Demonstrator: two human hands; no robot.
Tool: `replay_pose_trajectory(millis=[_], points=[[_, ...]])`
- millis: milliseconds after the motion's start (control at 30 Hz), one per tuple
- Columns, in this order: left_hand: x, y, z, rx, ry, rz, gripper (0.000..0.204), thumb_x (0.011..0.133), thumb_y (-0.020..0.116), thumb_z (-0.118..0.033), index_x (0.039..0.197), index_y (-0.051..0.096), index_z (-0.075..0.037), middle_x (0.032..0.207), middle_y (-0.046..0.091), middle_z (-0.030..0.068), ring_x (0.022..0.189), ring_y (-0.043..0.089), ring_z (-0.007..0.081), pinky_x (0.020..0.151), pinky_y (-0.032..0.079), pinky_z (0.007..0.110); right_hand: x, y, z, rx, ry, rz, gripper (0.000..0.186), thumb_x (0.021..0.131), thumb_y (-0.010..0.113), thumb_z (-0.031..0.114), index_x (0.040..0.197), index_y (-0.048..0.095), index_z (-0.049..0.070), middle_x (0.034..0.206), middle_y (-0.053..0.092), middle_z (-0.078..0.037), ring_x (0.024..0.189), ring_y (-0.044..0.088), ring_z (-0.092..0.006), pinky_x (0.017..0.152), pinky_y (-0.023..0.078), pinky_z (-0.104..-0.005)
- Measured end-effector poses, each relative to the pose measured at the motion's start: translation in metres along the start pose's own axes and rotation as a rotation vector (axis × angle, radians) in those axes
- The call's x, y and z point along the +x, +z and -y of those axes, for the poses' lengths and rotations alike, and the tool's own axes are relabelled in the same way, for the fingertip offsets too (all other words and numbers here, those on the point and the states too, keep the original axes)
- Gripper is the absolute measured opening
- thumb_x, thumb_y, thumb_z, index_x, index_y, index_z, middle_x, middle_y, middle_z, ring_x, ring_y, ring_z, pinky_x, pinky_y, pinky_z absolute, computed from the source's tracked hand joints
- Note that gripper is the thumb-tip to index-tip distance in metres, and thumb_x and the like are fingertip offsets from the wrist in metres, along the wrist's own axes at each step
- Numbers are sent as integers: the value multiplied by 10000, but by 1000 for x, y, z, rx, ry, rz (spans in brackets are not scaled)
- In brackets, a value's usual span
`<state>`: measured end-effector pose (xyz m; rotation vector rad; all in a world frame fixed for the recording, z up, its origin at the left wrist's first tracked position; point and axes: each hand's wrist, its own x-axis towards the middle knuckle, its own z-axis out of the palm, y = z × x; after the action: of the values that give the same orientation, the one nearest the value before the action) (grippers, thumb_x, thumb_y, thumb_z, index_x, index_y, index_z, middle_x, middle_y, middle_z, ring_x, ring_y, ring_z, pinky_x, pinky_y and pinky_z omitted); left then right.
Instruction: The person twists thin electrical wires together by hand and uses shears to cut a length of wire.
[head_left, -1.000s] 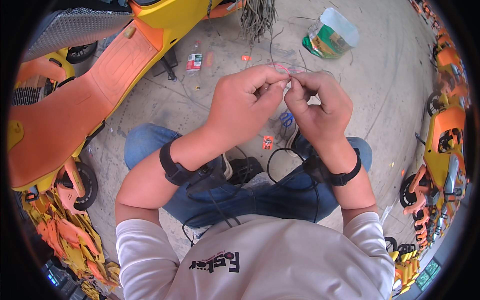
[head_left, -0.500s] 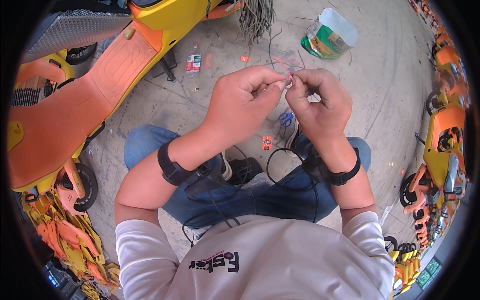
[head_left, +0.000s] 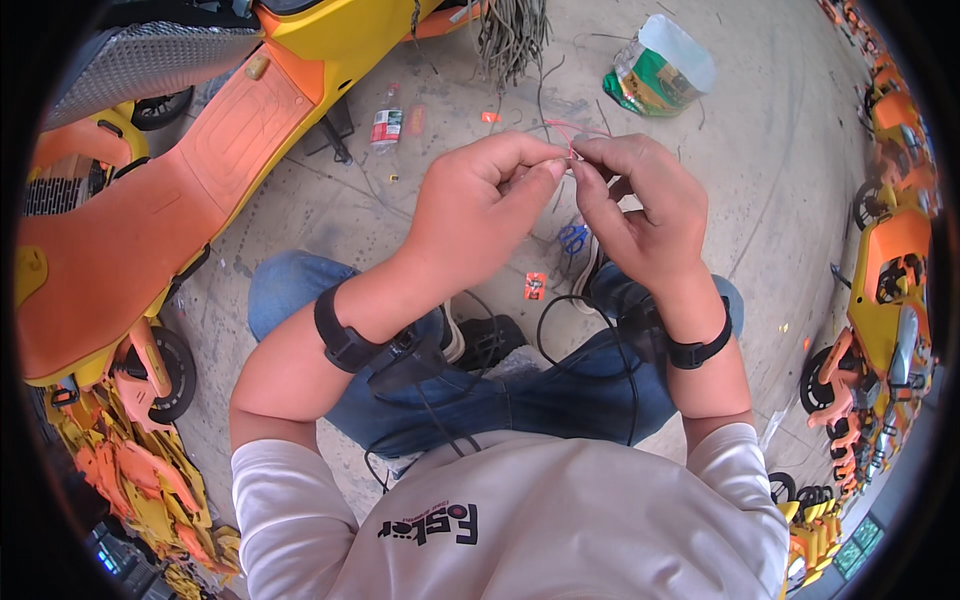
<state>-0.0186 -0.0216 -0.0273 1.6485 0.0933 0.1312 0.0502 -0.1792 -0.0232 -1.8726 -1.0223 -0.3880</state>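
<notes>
Both my hands meet in front of me, pinching thin wires. My left hand (head_left: 480, 205) is closed, thumb and forefinger pressed together on a wire end. Close beside it my right hand (head_left: 648, 205) pinches too, its fingertips almost touching the left ones. A pink wire (head_left: 563, 128) sticks up from between the fingertips and bends off to both sides. The exact join of the strands is too small to make out. Below the hands, blue-handled scissors (head_left: 572, 238) lie by my shoe. Beyond them hangs a thick bundle of grey cables (head_left: 512, 45).
A yellow and orange scooter body (head_left: 230, 150) fills the left side. A plastic bottle (head_left: 387, 125) and a green and white bag (head_left: 660, 75) rest on the floor ahead. An orange card (head_left: 535, 287) lies between my feet. More scooters (head_left: 885, 270) line the right.
My right hand has shifted and turned slightly at the fingertips. The pink wire now spreads to both sides above the fingers. My left hand has barely moved.
</notes>
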Motion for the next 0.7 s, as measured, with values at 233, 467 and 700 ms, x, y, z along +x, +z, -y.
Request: replay_pose_trajectory(millis=[233,467,700], points=[[0,0,2,84,41,-1,129,865,596,-84,951,649,-3,635,580,14,550,455,31,498,383,220,-3,4,2,-121,-49,-3,182,694,683,-27,850,618,39,720,624,-85,594,605,-239,535,501,-302],[1,-1,-6,107,22,13,126,858,596,-87,923,660,0,627,574,9,562,462,31,505,386,220,-2,8,7,-91,25,-64,162,704,684,-33,825,607,41,701,613,-63,557,594,-153,496,486,-257],[1,-1,-4,28,-19,55,120,906,594,-108,952,664,-22,588,502,-62,505,396,4,453,306,188,-2,8,1,-100,32,-126,124,724,693,-21,801,615,36,696,612,-53,528,564,-112,483,466,-224]])
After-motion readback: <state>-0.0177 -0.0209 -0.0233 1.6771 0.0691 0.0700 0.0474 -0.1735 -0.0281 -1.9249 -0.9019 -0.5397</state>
